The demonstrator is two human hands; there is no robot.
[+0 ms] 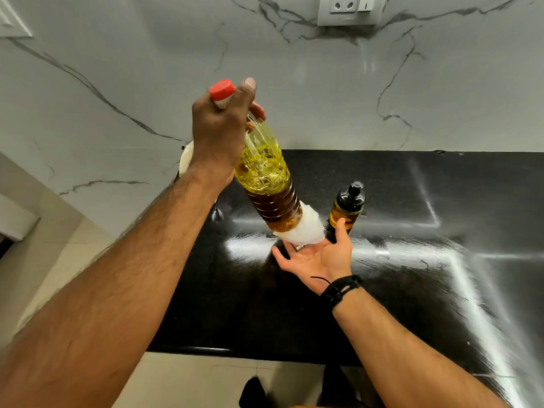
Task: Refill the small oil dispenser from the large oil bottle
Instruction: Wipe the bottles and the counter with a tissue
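My left hand (219, 134) grips the neck of the large oil bottle (266, 178), a clear ribbed plastic bottle with a red cap (222, 89), held tilted in the air above the black counter. A white tissue wad (303, 229) is pressed against the bottle's bottom end. My right hand (316, 256) is palm up beneath it, fingers under the tissue and the bottle's base. The small oil dispenser (347, 206), dark glass with a black capped top and amber oil inside, stands upright on the counter just behind my right thumb.
The black glossy counter (412, 260) meets a marble-patterned wall, with a socket and switch plate (350, 10) high at the back. A white round object (186, 157) is half hidden behind my left wrist. The counter's front edge runs below my arms, tiled floor beneath.
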